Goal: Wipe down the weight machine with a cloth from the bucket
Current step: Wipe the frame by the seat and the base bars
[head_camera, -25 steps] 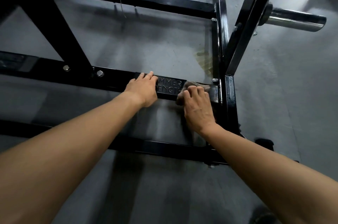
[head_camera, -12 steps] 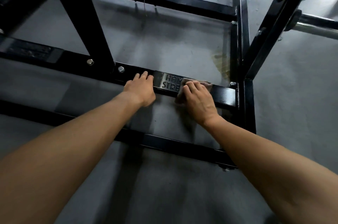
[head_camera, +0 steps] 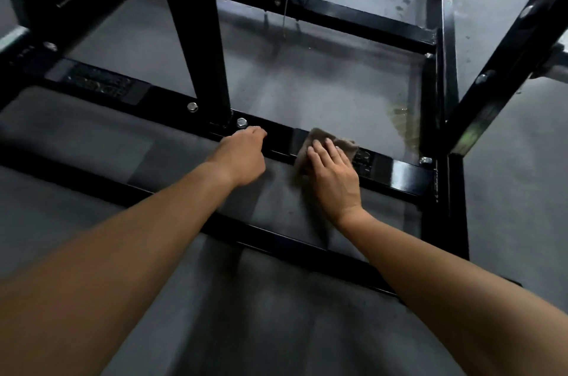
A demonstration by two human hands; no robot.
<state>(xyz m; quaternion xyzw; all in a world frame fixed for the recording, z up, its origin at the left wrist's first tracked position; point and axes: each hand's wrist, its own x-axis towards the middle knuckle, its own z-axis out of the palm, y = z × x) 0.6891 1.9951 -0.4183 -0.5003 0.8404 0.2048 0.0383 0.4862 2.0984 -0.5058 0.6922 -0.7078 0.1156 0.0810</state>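
Observation:
The weight machine is a black steel frame; its low cross bar runs from left to right in front of me. A brown cloth lies on that bar, over the nameplate. My right hand presses flat on the cloth with straight fingers. My left hand rests on the bar just left of the cloth, beside a bolt, its fingers curled over the bar's top. No bucket is in view.
A slanted black upright rises from the bar left of my hands. Another upright and a side rail stand at the right. A chrome peg sticks out far right. Grey floor with wet spots lies beyond.
My right hand has slid the cloth leftward along the bar, now covering the nameplate. My left hand has also shifted left, up to the bolt by the upright. The view moved left.

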